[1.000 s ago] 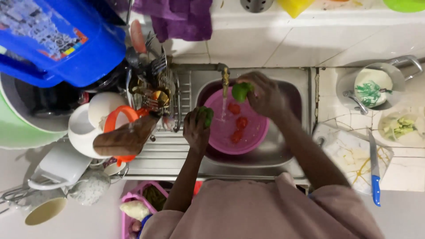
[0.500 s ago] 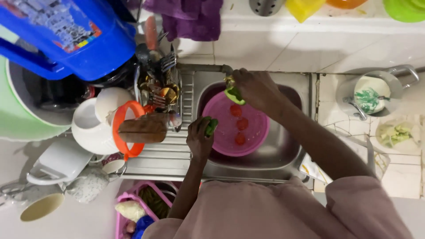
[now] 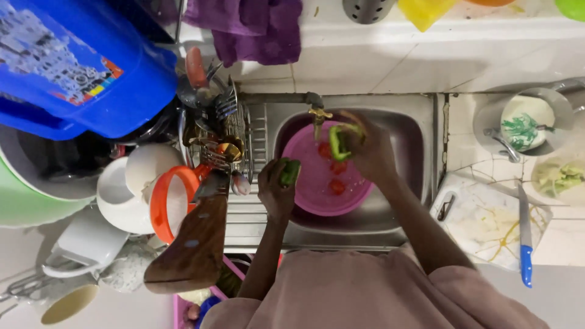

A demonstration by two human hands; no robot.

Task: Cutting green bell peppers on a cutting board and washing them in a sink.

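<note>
Both hands hover over the pink bowl (image 3: 317,183) in the sink (image 3: 408,152). Left hand (image 3: 275,189) fingers pinch a green pepper piece (image 3: 290,172); right hand (image 3: 372,149) fingers pinch another green piece (image 3: 339,141) under the tap (image 3: 318,114)

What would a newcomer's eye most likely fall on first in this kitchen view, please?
Probably the pink basin in the steel sink, with red tomatoes in it under the brass tap. Above it, the right hand holds a green pepper piece at the tap, and the left hand holds another green piece. At upper left, a big blue plastic tub looms over the crowded dish rack.
</note>
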